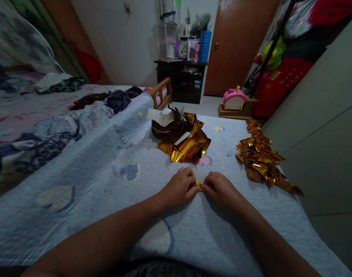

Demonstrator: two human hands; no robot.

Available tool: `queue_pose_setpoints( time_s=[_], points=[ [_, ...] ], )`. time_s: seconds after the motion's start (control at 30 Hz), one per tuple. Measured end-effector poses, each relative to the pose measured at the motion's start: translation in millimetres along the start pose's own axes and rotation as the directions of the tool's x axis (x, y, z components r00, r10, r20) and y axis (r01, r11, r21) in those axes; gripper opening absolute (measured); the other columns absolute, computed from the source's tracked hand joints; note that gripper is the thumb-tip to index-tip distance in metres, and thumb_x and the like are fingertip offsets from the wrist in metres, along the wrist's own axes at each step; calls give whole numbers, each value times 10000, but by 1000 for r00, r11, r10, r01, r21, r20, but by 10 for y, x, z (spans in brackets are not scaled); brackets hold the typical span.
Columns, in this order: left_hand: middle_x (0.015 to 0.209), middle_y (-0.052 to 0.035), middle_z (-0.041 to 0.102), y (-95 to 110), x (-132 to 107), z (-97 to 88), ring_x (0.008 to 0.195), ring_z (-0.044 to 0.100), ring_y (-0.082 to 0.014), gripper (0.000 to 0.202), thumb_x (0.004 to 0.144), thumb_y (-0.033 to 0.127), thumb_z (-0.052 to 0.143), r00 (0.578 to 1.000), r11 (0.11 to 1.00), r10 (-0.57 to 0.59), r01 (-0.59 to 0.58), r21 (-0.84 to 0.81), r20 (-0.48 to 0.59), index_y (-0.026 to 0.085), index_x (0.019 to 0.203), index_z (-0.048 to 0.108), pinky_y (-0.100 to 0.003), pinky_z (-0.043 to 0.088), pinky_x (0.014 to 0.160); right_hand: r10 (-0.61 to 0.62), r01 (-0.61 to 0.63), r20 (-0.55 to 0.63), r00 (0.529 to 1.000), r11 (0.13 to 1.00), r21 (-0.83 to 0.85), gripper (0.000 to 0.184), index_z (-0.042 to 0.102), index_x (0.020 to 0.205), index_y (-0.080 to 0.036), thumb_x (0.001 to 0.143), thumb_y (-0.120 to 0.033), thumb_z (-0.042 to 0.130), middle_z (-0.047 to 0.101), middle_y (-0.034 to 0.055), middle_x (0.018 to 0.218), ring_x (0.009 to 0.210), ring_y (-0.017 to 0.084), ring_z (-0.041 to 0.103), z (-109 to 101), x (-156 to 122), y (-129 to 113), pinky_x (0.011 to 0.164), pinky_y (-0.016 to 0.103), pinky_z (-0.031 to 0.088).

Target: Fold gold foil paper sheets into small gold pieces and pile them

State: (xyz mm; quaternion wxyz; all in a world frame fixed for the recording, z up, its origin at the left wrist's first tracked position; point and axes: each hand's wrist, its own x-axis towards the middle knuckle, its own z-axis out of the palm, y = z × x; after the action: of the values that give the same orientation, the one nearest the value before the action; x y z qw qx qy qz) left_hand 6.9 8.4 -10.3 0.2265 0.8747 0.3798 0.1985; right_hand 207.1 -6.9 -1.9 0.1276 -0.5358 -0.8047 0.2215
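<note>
Close together on the bed, both hands pinch a small sheet of gold foil paper (199,186) with a pale, whitish back. My left hand (180,185) has its fingers closed at the sheet's left side. At the right side my right hand (221,189) grips it the same way. The near edge shows gold, as if turned over; the fingers cover much of it. Just beyond the hands lies a loose pile of gold foil sheets (190,148), beside a dark, curled stack of paper (170,129). To the right is a heap of folded gold foil pieces (259,156).
A pale blue quilt with heart shapes (100,200) covers the bed. Rumpled clothes (118,100) lie to the left, near a fan (20,38). Past the wooden bed rail (161,94) stands a dark cabinet (178,82). A white panel (322,154) borders the right.
</note>
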Motion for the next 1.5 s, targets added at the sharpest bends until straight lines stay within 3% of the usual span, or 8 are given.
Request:
queue_pose_setpoints(
  time_s=[0.47,1.1,1.5],
  points=[
    [897,-37,562,24,-4,23,897,526,-196,139,891,185,640,1000,1000,-21,21,14,-10,167,753,629,-338,451,816,30,-34,-52,998,997,-72,139,667,752,-186,887,-192,636,668,59,805,805,207,595,66,0,2,736,317,397],
    [959,-62,561,53,-37,47,922,491,-229,101,943,219,621,1000,987,-22,21,160,2,166,859,600,-380,451,856,90,-91,-12,996,978,-186,165,677,799,-176,939,-245,622,684,86,845,837,238,619,22,18,-120,754,332,397],
    [992,-60,559,68,-11,-16,959,493,-230,109,947,244,622,994,991,-76,67,119,72,176,868,591,-369,429,862,134,-129,10,991,969,-211,162,690,842,-177,948,-256,597,680,79,879,879,241,608,17,14,-151,771,328,369]
  ],
)
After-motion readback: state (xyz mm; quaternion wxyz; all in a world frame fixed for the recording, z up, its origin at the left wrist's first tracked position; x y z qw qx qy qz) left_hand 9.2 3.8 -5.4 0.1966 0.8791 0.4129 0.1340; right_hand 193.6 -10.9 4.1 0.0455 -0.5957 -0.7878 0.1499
